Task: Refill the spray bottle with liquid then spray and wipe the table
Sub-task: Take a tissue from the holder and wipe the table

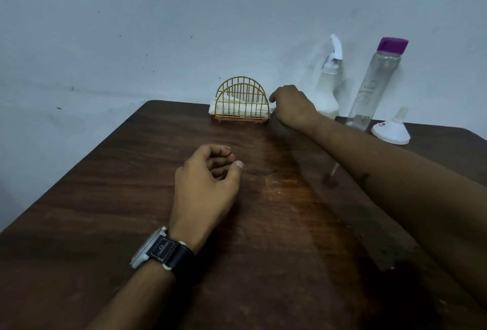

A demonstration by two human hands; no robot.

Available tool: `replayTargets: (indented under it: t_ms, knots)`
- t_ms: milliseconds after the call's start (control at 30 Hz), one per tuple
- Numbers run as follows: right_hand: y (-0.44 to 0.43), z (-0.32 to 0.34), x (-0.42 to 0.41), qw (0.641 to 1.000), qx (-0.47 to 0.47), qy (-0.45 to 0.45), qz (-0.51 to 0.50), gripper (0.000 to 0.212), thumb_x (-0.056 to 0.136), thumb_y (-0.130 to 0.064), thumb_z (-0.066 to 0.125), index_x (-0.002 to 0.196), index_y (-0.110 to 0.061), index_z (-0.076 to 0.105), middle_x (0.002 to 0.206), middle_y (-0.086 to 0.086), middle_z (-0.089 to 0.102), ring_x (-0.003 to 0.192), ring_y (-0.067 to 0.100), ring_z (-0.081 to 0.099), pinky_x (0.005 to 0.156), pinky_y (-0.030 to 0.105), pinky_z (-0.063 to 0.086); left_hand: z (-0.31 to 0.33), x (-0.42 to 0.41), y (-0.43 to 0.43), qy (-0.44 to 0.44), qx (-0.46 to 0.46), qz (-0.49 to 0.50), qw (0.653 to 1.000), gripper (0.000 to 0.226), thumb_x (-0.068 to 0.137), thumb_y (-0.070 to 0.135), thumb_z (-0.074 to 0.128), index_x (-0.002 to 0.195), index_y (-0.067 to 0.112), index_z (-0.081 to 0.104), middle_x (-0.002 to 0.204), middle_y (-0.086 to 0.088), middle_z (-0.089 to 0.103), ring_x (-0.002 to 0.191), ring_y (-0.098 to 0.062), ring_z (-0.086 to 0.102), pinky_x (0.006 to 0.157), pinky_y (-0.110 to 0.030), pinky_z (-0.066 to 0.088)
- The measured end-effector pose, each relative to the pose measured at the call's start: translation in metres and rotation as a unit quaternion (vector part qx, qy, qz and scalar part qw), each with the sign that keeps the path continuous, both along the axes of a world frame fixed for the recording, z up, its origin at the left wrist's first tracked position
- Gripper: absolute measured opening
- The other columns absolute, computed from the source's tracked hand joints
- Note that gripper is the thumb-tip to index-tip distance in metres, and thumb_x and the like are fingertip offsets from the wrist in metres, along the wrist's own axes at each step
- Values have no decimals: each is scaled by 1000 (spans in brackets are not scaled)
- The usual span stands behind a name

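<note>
Tabletop (131, 198): napkins (234, 111) just beside fingers (274, 96) of rt hand (293, 107)

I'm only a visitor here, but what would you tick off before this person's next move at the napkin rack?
1. Right hand reaches the right end of the gold wire napkin holder: ok.
2. White folded napkins stand in the holder: ok.
3. Grip closed on a napkin: cannot tell, the fingers are hidden behind the hand.
4. Left hand free, loosely curled, holding nothing over the dark wooden table: ok.
5. White spray bottle upright with its head on, behind the reaching arm: ok.
6. Table already sprayed: cannot tell, only a faint sheen shows.
</note>
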State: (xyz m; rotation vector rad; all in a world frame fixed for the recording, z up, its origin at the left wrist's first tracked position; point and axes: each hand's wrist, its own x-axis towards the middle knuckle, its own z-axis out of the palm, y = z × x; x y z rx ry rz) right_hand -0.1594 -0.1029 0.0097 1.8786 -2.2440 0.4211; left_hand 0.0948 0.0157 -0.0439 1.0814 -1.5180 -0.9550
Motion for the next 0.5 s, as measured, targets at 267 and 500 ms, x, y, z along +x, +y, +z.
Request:
replayTargets:
  t_ms: [267, 500]
  knots:
    - [-13, 3, -6, 999, 7, -47, -5, 24, 88, -4, 57, 104, -4, 75, 113, 19, 68, 99, 40, 68, 81, 40, 58, 0, -1, -1, 1, -3, -6, 1000, 18, 88, 18, 81, 98, 27, 69, 92, 12, 77, 85, 5, 74, 74, -12, 56]
    - [-32, 12, -12, 995, 12, -84, 48, 22, 93, -9, 68, 112, -16, 77, 113, 10, 74, 105, 25, 69, 86, 34, 56, -1, -1, 0, -4, -7, -6, 1000, 17, 88, 19, 81, 99, 26, 70, 93, 12, 77, 86, 6, 73, 79, -15, 58]
